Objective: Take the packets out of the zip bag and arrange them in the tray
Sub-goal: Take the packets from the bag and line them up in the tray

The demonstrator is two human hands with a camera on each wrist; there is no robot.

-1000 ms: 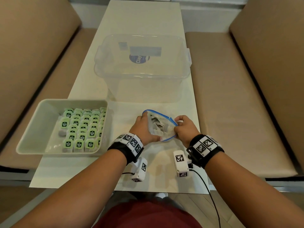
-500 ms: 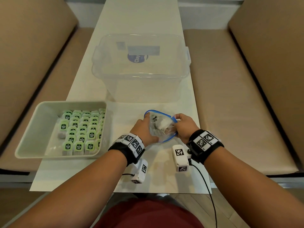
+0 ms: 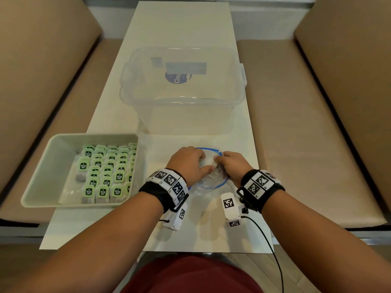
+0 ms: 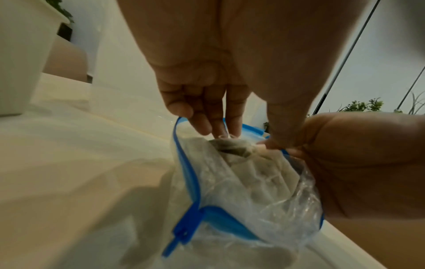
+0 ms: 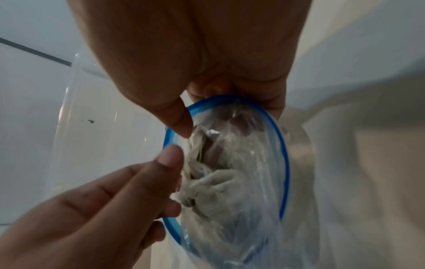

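Observation:
A clear zip bag [image 3: 213,181] with a blue zip rim lies on the white table, its mouth spread wide. Pale packets [image 4: 253,172] are bunched inside it. My left hand [image 3: 188,163] reaches into the mouth, and its fingertips and thumb pinch a crumpled packet [image 5: 207,182] near the rim. My right hand [image 3: 232,166] grips the right side of the zip bag [image 5: 264,163], thumb on the blue rim and fingers behind it. To the left, the pale tray [image 3: 50,166] holds several rows of packets with green tags [image 3: 105,168] in its right part.
A large clear plastic bin [image 3: 182,92] stands just behind the bag in mid table. Tan cushioned benches flank the narrow table. A black cable [image 3: 264,240] trails from my right wrist over the table's front edge.
My left hand has left the bag's left side and gone into the mouth, covering it. The bag has sunk lower on the table. The right hand keeps its hold on the rim.

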